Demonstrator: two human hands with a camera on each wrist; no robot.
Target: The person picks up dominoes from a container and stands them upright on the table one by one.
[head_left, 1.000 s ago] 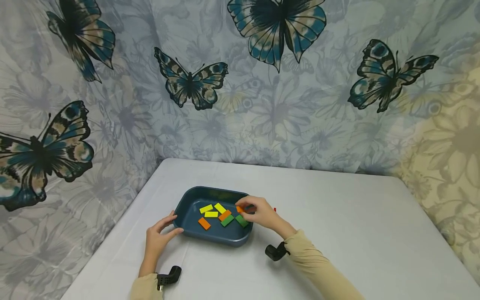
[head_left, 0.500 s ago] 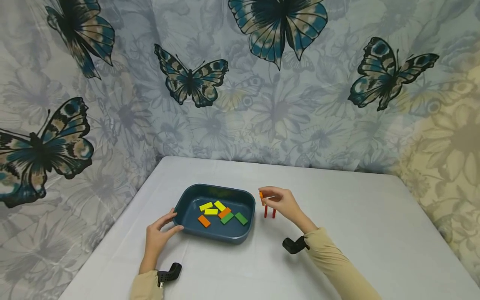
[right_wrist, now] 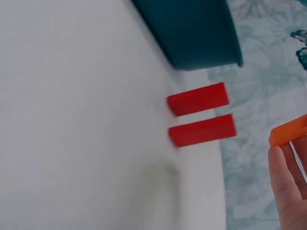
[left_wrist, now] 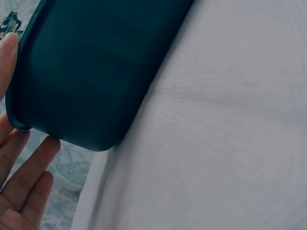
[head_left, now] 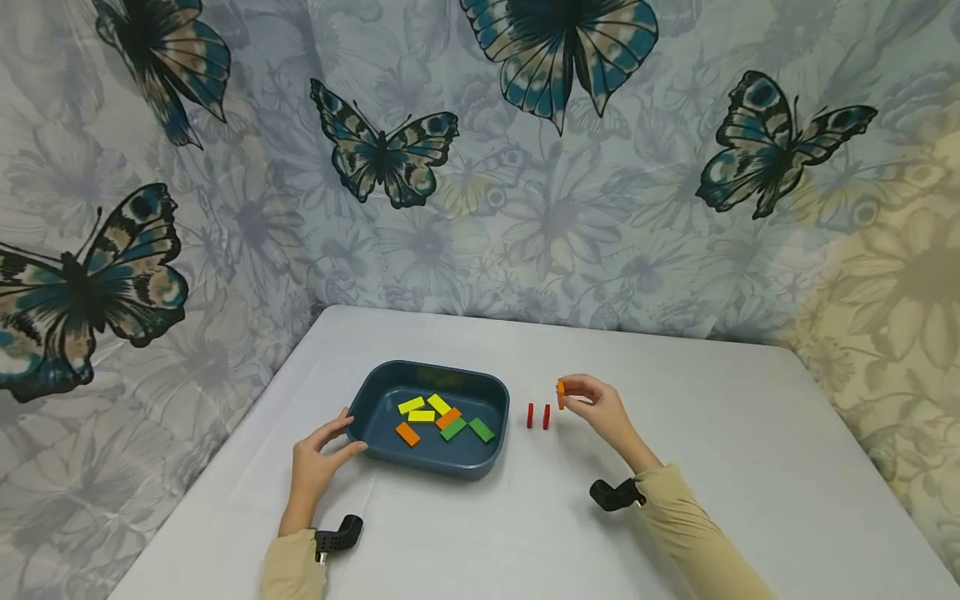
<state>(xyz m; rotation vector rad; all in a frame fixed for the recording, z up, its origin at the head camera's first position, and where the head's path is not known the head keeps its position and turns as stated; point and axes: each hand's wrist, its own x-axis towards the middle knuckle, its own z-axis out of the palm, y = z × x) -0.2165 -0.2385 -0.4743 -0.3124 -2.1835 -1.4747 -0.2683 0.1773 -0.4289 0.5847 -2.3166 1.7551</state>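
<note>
My right hand (head_left: 606, 417) pinches an orange domino block (head_left: 561, 395) upright between thumb and fingers, just right of two red domino blocks (head_left: 547, 417) standing on edge side by side. In the right wrist view the orange block (right_wrist: 288, 131) sits at the fingertips, apart from the red ones (right_wrist: 201, 130). My left hand (head_left: 312, 468) holds the left end of a dark blue rectangular tray (head_left: 420, 462), thumb and fingers spread round its corner. Inside lie three yellow blocks (head_left: 422, 417), two green blocks (head_left: 482, 430) and two orange blocks (head_left: 408, 434), all flat.
A white cloth covers the table (head_left: 675, 467), whose far edge meets a butterfly-patterned curtain (head_left: 555, 233). Black camera mounts (head_left: 617, 495) sit on both wrists. The tray's right wall is a short way left of the red blocks.
My right hand has lifted the orange block out of the tray and carried it right, past the red blocks, which now show fully. The left hand stays at the tray.
</note>
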